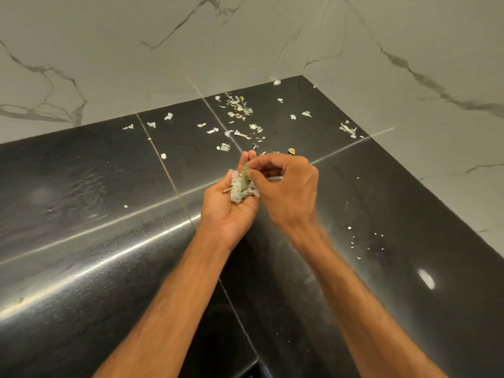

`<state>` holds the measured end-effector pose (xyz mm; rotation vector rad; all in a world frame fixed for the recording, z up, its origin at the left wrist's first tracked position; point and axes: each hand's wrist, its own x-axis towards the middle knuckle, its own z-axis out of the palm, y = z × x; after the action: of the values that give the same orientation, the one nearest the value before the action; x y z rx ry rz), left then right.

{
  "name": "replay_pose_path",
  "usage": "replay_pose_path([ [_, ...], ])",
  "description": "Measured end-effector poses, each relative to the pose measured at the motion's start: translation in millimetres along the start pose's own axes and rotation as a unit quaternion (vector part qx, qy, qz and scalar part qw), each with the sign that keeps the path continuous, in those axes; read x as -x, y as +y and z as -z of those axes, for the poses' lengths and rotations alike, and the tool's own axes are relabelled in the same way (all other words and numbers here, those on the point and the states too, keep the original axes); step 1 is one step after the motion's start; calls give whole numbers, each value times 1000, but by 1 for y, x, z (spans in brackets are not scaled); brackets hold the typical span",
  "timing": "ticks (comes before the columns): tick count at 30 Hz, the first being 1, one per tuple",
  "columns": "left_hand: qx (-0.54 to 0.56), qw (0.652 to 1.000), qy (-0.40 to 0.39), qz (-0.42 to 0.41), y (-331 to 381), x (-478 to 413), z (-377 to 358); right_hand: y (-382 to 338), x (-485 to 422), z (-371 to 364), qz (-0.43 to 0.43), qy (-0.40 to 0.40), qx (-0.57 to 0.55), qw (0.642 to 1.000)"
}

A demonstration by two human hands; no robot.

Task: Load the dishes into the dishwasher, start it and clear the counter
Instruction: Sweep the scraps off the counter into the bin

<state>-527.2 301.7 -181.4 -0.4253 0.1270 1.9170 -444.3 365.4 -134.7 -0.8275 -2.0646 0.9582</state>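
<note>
Currently right hand (289,189) grip pinches green scrap (245,178) over left hand (226,211), cupped loose beneath as catch-tray. Peelings (237,107) lie beyond, on tabletop (81,214).

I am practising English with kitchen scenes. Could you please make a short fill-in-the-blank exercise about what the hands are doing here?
1. The left hand, palm up, cups ___ scraps.
2. The right hand pinches a ___ leaf.
3. More bits lie scattered on the ___ countertop.

Missing words: white; green; black.
</note>
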Motion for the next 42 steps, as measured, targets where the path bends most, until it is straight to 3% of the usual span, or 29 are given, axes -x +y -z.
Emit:
replay_pose_path([
  [7,19,999,-30,7,-16,-25,1,27,-13,16,-7,9,-47,999],
  [11,24,1000,-20,-4,-24,-38,-1,38,-21,29,0,52,-58,997],
  [18,26,999,-20,-9,-33,-64,-10,114,-82,50,25,110,68,991],
  [27,22,999,-26,-12,-36,-89,-18,237,-185,100,-101,-22,316,943],
  [35,8,1000,-23,-12,-35,-94,-13,265,-230,102,-24,-135,383,913],
  [42,-2,1000,-11,-22,-38,-97,-14,249,-187,115,56,-133,439,887],
])
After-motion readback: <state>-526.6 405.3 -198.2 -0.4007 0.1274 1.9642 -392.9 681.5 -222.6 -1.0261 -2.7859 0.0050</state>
